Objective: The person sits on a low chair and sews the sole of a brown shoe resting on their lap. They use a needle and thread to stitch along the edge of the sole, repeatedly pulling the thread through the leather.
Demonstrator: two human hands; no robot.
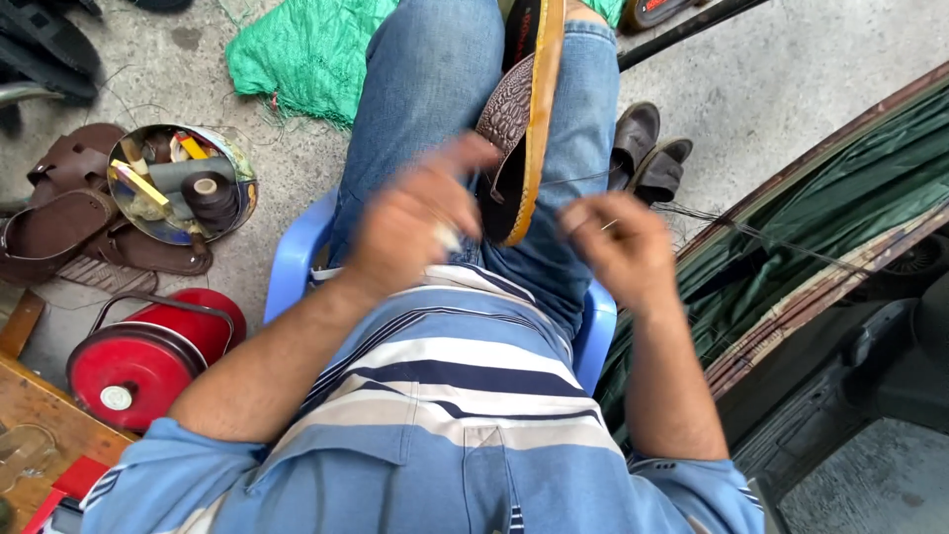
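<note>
A brown embossed sandal (pixel 516 109) with a yellow-edged sole is wedged on edge between my jeans-clad knees (pixel 425 89). My left hand (pixel 410 218) hovers just left of the sandal's heel end, fingers loosely curled and blurred; whether it pinches the thread I cannot tell. My right hand (pixel 618 242) is to the right of the sandal, fingertips pinched on a thin needle (pixel 605 225). A dark thread (pixel 573 180) runs from the sandal's edge toward that hand. I sit on a blue plastic chair (pixel 297 257).
A round tin (pixel 237 163) of thread spools and tools stands on the floor at left among brown sandals (pixel 59 213). A red canister (pixel 148 356) lies below it. Green netting (pixel 306 49) at top, another sandal pair (pixel 647 148) right, a dark green tarp (pixel 840 188) far right.
</note>
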